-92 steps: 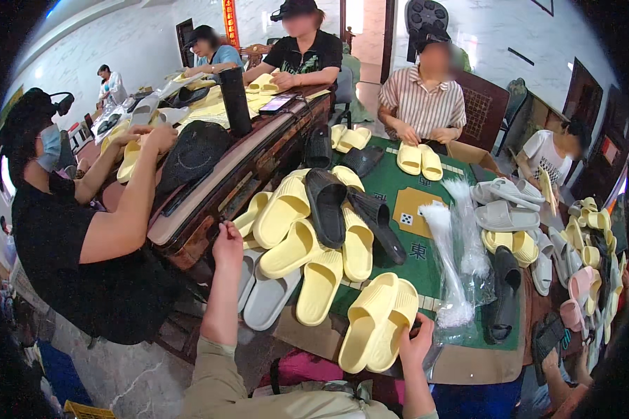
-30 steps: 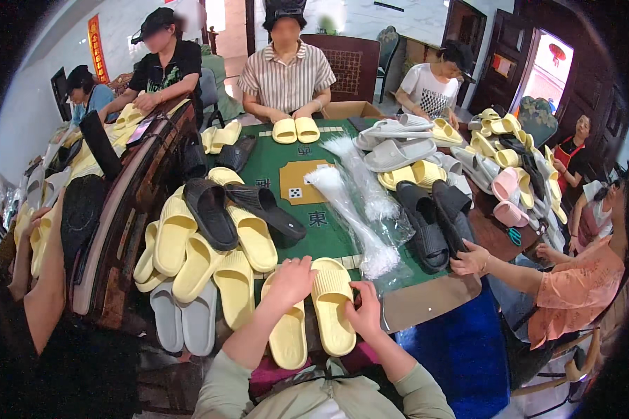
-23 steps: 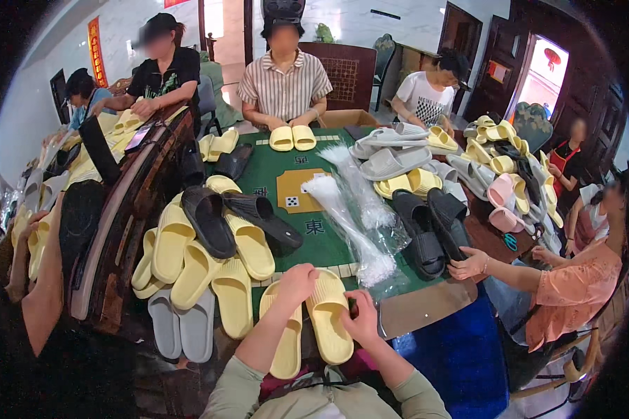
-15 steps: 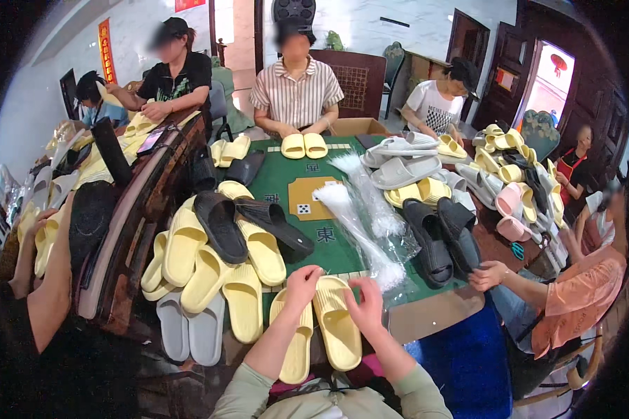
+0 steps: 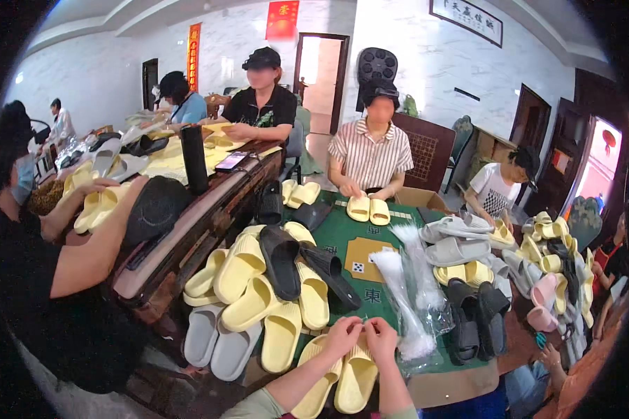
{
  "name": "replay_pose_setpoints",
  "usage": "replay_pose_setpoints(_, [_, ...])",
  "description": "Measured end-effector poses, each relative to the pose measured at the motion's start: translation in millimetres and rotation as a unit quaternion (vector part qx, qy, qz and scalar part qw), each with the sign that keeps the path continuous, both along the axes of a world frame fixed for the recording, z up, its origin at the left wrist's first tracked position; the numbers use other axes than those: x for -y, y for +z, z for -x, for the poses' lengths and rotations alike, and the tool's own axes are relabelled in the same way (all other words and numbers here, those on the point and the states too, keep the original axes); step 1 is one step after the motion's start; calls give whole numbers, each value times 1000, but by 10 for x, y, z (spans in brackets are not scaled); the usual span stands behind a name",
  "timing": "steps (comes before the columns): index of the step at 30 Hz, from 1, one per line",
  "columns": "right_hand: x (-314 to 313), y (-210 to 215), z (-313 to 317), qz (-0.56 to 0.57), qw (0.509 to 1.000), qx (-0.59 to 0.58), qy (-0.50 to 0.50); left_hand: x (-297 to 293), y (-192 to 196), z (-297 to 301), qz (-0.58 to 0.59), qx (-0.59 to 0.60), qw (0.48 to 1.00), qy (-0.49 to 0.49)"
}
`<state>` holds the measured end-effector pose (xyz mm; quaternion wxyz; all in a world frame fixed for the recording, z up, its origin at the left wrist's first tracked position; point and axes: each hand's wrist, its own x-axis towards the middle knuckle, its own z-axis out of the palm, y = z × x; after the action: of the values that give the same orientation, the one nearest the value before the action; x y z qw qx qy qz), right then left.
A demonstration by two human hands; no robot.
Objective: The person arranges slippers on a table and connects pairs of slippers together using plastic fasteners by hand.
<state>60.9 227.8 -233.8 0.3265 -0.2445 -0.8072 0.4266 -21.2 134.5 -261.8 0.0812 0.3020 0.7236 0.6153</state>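
Looking down from the head camera, both hands meet at the near edge of the green table (image 5: 342, 241), right over a pair of pale yellow slippers (image 5: 339, 373). The left hand (image 5: 342, 337) curls its fingers down onto the top of the left slipper of that pair, and the right hand (image 5: 382, 339) sits just beside it, fingers bent and thumb tucked in. Both hands are partly closed and pinching at something small between them above the slippers' straps; what it is cannot be told from here. The slippers lie side by side, toes toward the person, smooth and rounded like moulded foam.

As for containers, clear plastic bags (image 5: 416, 293) lie in a crinkled, glossy heap just right of the hands; their contents are too pale to make out. A brown cardboard box (image 5: 416, 199) stands at the table's far side, its inside hidden.

Left of the hands lies a pile of more yellow slippers (image 5: 258, 293), with two black slippers (image 5: 304, 269) lying across them and a grey pair (image 5: 217, 342) at the near left corner. To the right lie a black pair (image 5: 472, 318), grey ones (image 5: 454, 241) and a mixed heap with pink slippers (image 5: 545, 293). Across the table a person in a striped shirt (image 5: 370, 157) holds another yellow pair (image 5: 368, 208).
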Motion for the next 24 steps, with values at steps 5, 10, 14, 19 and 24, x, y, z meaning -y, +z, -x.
replay_pose_setpoints(5, [-49,-196,6,11,1000,-14,11,-48,-63,16,-84,29,996,-15])
replay_pose_setpoints(10, [-16,-79,-32,37,998,-11,53,-39,-10,42,-128,77,989,-5])
replay_pose_setpoints(14, [-20,-110,-39,78,994,-22,67,-52,-77,62,-138,64,988,-2])
replay_pose_setpoints(19, [-29,-127,-47,88,993,-43,59,-77,-80,73,-156,129,979,-12])
replay_pose_setpoints(24, [-39,-148,-25,88,993,-56,54,-61,-98,118,-133,131,982,-28])
